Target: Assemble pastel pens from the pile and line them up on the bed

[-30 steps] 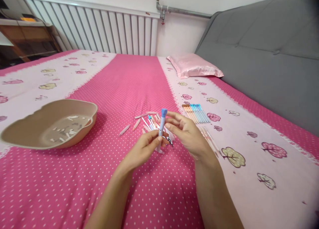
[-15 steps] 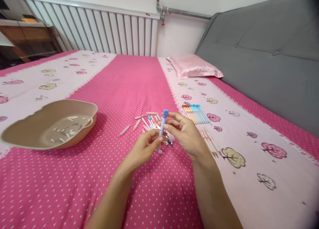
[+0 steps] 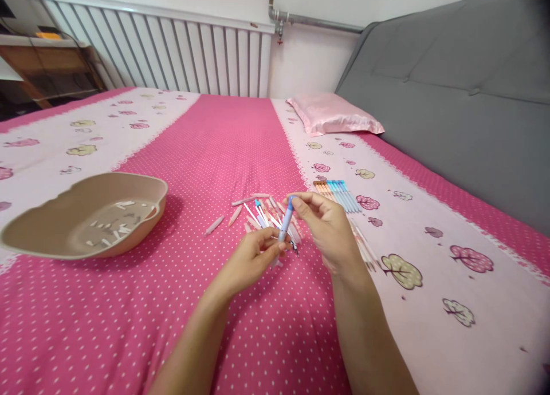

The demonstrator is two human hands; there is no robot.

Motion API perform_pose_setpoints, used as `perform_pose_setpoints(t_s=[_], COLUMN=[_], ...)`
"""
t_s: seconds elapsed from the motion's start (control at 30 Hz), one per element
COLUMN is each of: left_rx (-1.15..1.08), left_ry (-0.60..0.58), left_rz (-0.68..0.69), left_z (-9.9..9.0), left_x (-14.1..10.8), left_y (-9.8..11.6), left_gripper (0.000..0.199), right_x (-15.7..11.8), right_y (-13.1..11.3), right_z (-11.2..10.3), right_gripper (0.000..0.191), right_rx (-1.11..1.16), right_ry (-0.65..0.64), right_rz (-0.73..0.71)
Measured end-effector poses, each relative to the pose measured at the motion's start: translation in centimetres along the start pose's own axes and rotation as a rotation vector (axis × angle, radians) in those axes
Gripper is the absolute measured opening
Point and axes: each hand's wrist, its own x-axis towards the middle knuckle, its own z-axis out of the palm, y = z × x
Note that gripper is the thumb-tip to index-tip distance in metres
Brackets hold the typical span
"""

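Observation:
A light purple pen with a darker blue-purple top is held upright at a slant between both hands. My left hand pinches its lower part with thumb and fingers. My right hand has thumb and forefinger closed on the top end. Just beyond the hands lies a loose heap of pen parts, with pink barrels, white refills and a small blue piece; my fingers partly hide it. One pink barrel lies apart, left of the heap.
At left a beige basin holds several small white and grey bits. Right of the hands, orange and blue pens lie in a row, with white pens nearer. A pink pillow rests by the grey headboard.
My right hand's fingers have shifted from beside the pen's upper barrel to its top end. The pen now leans more to the right; my left hand keeps its grip.

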Motion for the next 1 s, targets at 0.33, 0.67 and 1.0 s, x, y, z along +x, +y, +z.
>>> perform_pose_setpoints(t_s=[0.33, 0.67, 1.0], left_rx=[-0.043, -0.159, -0.201], left_ry=[0.043, 0.498, 0.653], left_rz=[-0.003, -0.007, 0.007], left_z=[0.0, -1.9, -1.8], left_x=[0.1, 0.0, 0.1], left_y=[0.2, 0.2, 0.3], left_gripper=[0.024, 0.032, 0.032], right_x=[0.0, -0.3, -0.9], right_y=[0.2, 1.6, 3.4], right_z=[-0.1, 1.3, 4.6], right_gripper=[0.028, 0.016, 0.010], right_rx=[0.016, -0.330, -0.394], right_ry=[-0.003, -0.216, -0.252], right_rz=[0.015, 0.043, 0.006])
